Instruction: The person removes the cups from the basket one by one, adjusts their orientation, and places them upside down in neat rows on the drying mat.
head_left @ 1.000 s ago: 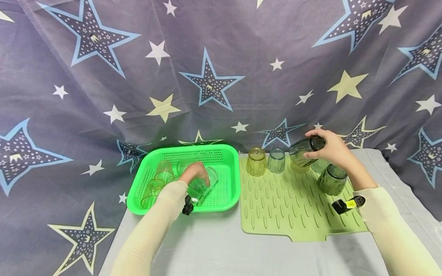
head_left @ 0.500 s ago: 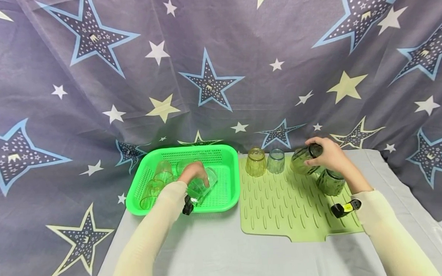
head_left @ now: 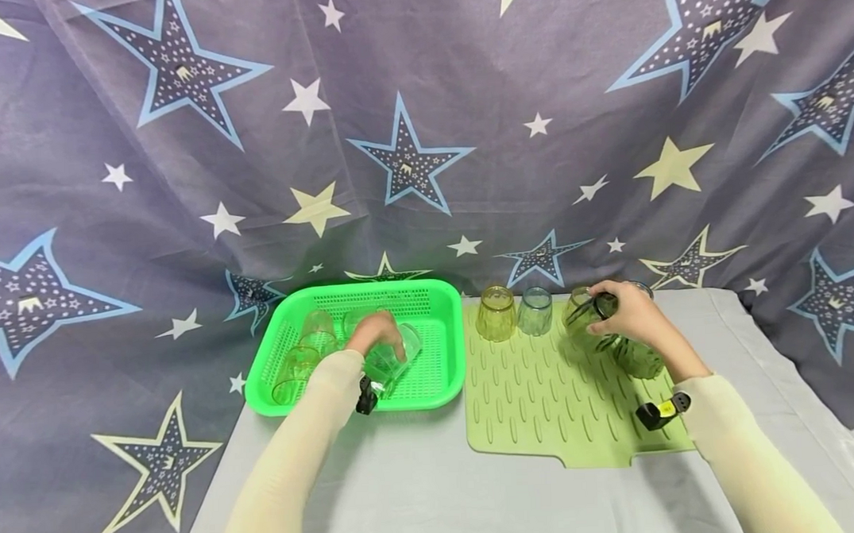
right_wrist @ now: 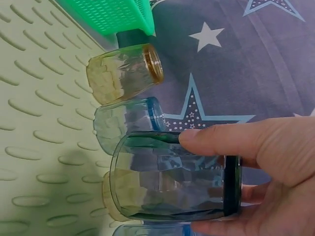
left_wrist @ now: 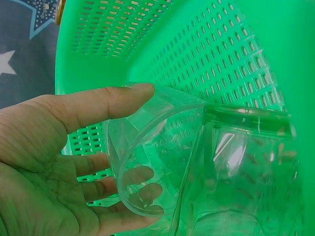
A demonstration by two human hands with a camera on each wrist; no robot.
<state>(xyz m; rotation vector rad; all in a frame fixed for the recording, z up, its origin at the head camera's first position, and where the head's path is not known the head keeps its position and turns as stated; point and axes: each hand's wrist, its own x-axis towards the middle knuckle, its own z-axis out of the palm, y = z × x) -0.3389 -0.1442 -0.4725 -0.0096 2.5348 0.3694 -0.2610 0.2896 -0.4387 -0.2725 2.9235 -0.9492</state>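
My right hand (head_left: 633, 313) grips a dark grey-green drinking glass (head_left: 592, 311) low over the ribbed green mat (head_left: 526, 397). In the right wrist view, the thumb and fingers curl round the thick dark end of this glass (right_wrist: 167, 182), and its wide rim faces the mat. A yellow glass (right_wrist: 108, 196) is partly hidden behind it. Another dark green glass (head_left: 639, 361) stands just below this hand. Inside the green basket (head_left: 446, 377), my left hand (head_left: 376, 332) holds a clear glass (left_wrist: 128, 142) between thumb and fingers. Beside that lies another clear glass (left_wrist: 241, 172).
Along the mat's back edge stand a yellow glass (head_left: 497, 315) and a blue glass (head_left: 535, 313). Several more glasses (head_left: 298, 363) fill the basket's left part. A star-patterned cloth (head_left: 420, 100) hangs right behind, and a pale cloth (head_left: 436, 481) covers the table.
My right hand has come down with the dark glass, closer to the mat, and now overlaps the dark green glass below. The left hand keeps its place in the basket.
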